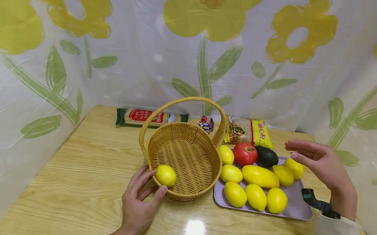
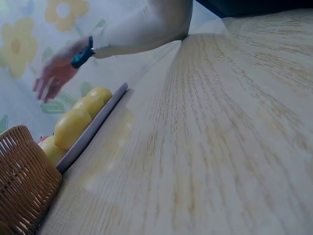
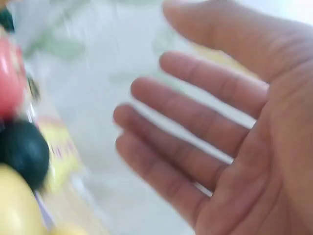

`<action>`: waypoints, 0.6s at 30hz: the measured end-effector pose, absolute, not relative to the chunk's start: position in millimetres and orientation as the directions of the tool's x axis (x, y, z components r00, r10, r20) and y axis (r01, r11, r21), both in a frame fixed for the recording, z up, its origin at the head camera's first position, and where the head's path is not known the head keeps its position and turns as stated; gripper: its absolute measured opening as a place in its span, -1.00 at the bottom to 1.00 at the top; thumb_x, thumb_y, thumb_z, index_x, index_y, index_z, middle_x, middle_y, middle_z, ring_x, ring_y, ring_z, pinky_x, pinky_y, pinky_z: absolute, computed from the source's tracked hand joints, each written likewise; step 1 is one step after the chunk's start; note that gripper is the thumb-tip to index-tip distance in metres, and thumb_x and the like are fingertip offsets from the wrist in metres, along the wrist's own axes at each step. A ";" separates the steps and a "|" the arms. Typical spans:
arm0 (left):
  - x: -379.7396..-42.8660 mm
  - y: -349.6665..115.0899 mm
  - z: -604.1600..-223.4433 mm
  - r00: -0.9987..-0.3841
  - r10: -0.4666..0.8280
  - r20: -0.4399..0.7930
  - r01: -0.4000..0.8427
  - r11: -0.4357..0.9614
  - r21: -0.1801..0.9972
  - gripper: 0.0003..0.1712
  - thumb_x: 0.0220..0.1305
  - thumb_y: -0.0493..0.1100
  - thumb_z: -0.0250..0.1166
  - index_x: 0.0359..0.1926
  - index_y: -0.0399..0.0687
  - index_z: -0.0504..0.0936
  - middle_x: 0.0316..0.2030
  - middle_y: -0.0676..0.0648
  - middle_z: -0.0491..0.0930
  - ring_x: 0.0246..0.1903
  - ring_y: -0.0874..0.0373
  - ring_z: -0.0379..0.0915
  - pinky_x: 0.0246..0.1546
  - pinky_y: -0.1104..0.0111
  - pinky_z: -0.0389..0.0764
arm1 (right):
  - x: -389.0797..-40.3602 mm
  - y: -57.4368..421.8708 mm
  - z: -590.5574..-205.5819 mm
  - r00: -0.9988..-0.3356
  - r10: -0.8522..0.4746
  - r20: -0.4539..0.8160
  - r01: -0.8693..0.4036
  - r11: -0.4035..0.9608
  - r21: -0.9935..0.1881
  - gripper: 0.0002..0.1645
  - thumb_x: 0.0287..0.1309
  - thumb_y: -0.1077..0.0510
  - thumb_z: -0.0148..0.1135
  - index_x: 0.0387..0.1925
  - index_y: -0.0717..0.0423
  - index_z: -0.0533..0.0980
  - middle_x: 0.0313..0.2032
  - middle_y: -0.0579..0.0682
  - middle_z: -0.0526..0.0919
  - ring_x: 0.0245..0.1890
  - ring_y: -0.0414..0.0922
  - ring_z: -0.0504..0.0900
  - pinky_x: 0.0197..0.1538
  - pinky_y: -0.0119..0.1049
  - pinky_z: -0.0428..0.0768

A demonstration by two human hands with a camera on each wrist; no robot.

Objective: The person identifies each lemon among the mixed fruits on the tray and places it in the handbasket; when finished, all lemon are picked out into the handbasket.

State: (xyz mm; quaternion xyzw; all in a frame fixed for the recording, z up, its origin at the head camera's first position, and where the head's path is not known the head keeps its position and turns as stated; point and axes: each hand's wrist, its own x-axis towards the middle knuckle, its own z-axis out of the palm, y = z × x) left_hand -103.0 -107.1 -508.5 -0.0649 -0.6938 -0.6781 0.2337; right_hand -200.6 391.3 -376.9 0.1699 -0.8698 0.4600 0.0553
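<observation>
In the head view a round wicker basket with a tall hoop handle stands mid-table. One lemon lies inside it against the front-left wall. My left hand holds the basket's front-left rim, fingertips and thumb beside the lemon. To the right, a lilac tray carries several lemons, a longer yellow mango, a red tomato and a dark green avocado-like fruit. My right hand hovers over the tray's right end, fingers extended; its palm is bare in the right wrist view.
Along the back of the table lie a green-ended noodle packet, a few small wrapped sweets and a yellow-and-clear food bag. A flower-printed curtain encloses the wooden table at the back and sides.
</observation>
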 end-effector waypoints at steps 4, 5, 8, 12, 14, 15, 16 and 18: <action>-103.3 -107.7 -508.5 -0.882 -0.229 0.412 0.407 0.072 0.911 -0.41 0.28 -0.47 0.52 0.33 -0.35 0.65 0.54 -0.32 0.34 0.37 0.04 0.55 0.18 0.29 0.80 | -198.5 428.5 -389.0 -0.979 -0.135 0.154 -0.204 0.654 -0.728 -0.51 0.50 0.14 0.41 0.35 0.21 0.63 0.11 -0.44 0.77 0.00 -0.56 0.70 0.00 -0.73 0.64; -103.3 -107.6 -508.4 -0.881 -0.230 0.414 0.409 0.073 0.910 -0.41 0.28 -0.47 0.52 0.33 -0.35 0.65 0.53 -0.33 0.34 0.37 0.05 0.55 0.18 0.30 0.80 | -198.9 435.4 -392.0 -0.985 -0.116 0.129 -0.173 0.687 -0.706 -0.50 0.50 0.10 0.43 0.35 0.18 0.64 0.11 -0.43 0.77 -0.02 -0.60 0.68 -0.04 -0.74 0.62; -102.8 -107.7 -507.8 -0.875 -0.235 0.424 0.417 0.082 0.905 -0.42 0.27 -0.48 0.52 0.32 -0.36 0.66 0.52 -0.35 0.35 0.35 0.08 0.55 0.16 0.30 0.81 | -203.1 449.3 -401.6 -0.991 -0.121 0.063 -0.133 0.770 -0.624 -0.42 0.49 0.01 0.44 0.37 0.22 0.62 0.21 -0.09 0.79 -0.05 -0.59 0.66 -0.10 -0.71 0.60; -102.6 -108.2 -507.9 -0.871 -0.237 0.430 0.421 0.092 0.903 -0.42 0.27 -0.47 0.52 0.31 -0.35 0.66 0.51 -0.34 0.37 0.35 0.10 0.56 0.15 0.31 0.82 | -211.5 453.5 -416.4 -0.989 -0.149 -0.018 -0.113 0.816 -0.566 -0.33 0.52 -0.06 0.41 0.41 0.31 0.56 0.34 0.41 0.64 0.04 -0.05 0.84 -0.06 -0.49 0.73; -102.8 -108.3 -508.2 -0.872 -0.236 0.429 0.419 0.092 0.903 -0.43 0.27 -0.47 0.52 0.31 -0.34 0.67 0.51 -0.34 0.37 0.35 0.08 0.56 0.15 0.31 0.82 | -215.2 451.5 -423.8 -0.988 -0.145 -0.043 -0.096 0.820 -0.564 -0.29 0.54 -0.09 0.38 0.44 0.32 0.52 0.36 0.47 0.59 0.13 0.28 0.78 0.02 -0.22 0.84; -103.0 -108.4 -508.4 -0.874 -0.235 0.426 0.416 0.092 0.905 -0.43 0.28 -0.47 0.52 0.31 -0.34 0.67 0.51 -0.33 0.37 0.35 0.08 0.56 0.15 0.30 0.82 | -216.8 450.7 -427.6 -0.988 -0.145 -0.050 -0.091 0.818 -0.567 -0.27 0.55 -0.09 0.36 0.46 0.32 0.50 0.37 0.49 0.57 0.18 0.40 0.72 0.08 -0.07 0.86; -103.2 -108.3 -508.4 -0.875 -0.234 0.423 0.414 0.091 0.906 -0.42 0.28 -0.47 0.52 0.31 -0.33 0.67 0.51 -0.33 0.37 0.35 0.07 0.56 0.15 0.30 0.82 | -218.7 449.9 -431.4 -0.989 -0.139 -0.051 -0.086 0.816 -0.571 -0.27 0.55 -0.09 0.36 0.47 0.32 0.49 0.38 0.50 0.56 0.21 0.45 0.68 0.09 -0.02 0.86; -103.4 -108.1 -508.6 -0.877 -0.233 0.419 0.410 0.089 0.908 -0.42 0.28 -0.47 0.52 0.31 -0.33 0.67 0.51 -0.32 0.37 0.36 0.06 0.56 0.16 0.30 0.82 | -221.9 447.9 -437.9 -0.992 -0.124 -0.039 -0.079 0.813 -0.577 -0.25 0.54 -0.09 0.38 0.49 0.30 0.48 0.39 0.48 0.56 0.23 0.48 0.66 0.09 -0.08 0.86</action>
